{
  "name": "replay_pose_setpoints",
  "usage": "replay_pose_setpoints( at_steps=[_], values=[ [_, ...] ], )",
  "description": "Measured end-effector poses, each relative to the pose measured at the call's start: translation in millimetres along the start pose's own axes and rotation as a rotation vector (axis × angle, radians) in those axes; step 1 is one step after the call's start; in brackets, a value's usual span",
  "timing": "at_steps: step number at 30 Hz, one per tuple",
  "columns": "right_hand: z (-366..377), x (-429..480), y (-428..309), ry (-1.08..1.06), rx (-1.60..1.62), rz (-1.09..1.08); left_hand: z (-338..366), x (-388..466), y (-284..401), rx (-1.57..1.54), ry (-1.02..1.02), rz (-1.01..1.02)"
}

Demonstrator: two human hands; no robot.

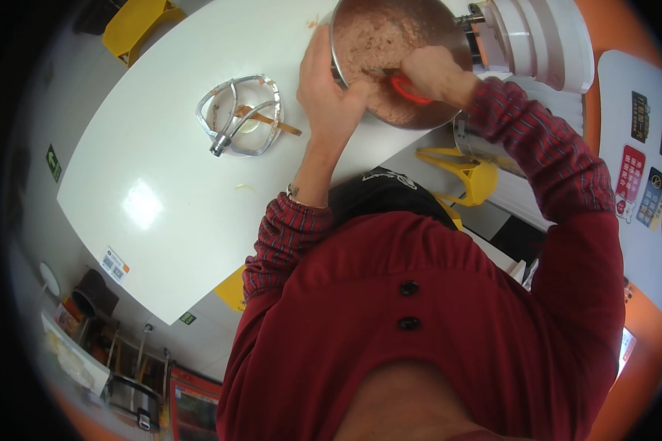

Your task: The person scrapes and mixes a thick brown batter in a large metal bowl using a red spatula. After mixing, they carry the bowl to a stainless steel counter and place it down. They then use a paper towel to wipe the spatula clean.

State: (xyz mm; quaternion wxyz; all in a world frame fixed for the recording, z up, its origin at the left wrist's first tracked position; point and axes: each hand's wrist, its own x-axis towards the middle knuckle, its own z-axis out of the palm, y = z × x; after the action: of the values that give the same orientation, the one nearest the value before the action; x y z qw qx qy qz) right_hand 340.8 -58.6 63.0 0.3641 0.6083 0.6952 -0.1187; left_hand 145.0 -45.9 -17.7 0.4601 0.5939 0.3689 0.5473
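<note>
A large metal mixing bowl [466, 38] holds a pinkish-brown, mince-like mixture [380, 33]. My left hand [328, 91] grips the bowl's near-left side, its thumb by the rim. Inside the bowl, my right hand [434, 71] is closed around a tool with a red edge or handle [411, 92]. The working end of that tool, near the mixture, is too blurred to identify. Left of my left hand, a metal flat beater [278, 107] rests on a small white dish, bits of mixture stuck to it. A wooden spoon [270, 119] lies in the same spot.
A white stand mixer [535, 41] stands right of the bowl. The white table [171, 138] bears a printed label [113, 264] near its left corner. Yellow stools [135, 27] stand around it, one [469, 179] close by my right side. A metal container [485, 144] sits below my right forearm.
</note>
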Motion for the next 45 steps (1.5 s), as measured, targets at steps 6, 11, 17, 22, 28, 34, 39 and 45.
replay_pose_setpoints(
  at_steps=[6, 11, 17, 22, 28, 34, 39, 45],
  values=[
    [5, 24, 32, -0.057, 0.464, 0.333, -1, 0, 2, 0.008, -0.005, -0.019],
    [30, 43, 31, -0.286, 1.111, 0.395, -2, 0, 2, 0.022, -0.019, -0.004],
    [31, 54, 27, -0.364, 1.348, 0.458, -4, -1, 0, 0.029, -0.025, 0.007],
    [54, 78, 33, -0.313, 1.420, 0.420, -5, 0, 4, 0.038, -0.031, -0.017],
    [55, 71, 30, 0.043, 0.944, 0.297, -6, 0, 5, -0.009, -0.037, -0.073],
    [32, 10, 14, -0.017, 0.294, 0.019, -3, -1, 1, 0.028, -0.021, -0.003],
    [30, 9, 29, -0.335, 1.318, 0.313, -3, -2, 0, -0.009, -0.018, -0.046],
    [47, 33, 32, -0.340, 1.987, 0.613, -3, 1, 1, 0.040, -0.015, 0.023]
  ],
)
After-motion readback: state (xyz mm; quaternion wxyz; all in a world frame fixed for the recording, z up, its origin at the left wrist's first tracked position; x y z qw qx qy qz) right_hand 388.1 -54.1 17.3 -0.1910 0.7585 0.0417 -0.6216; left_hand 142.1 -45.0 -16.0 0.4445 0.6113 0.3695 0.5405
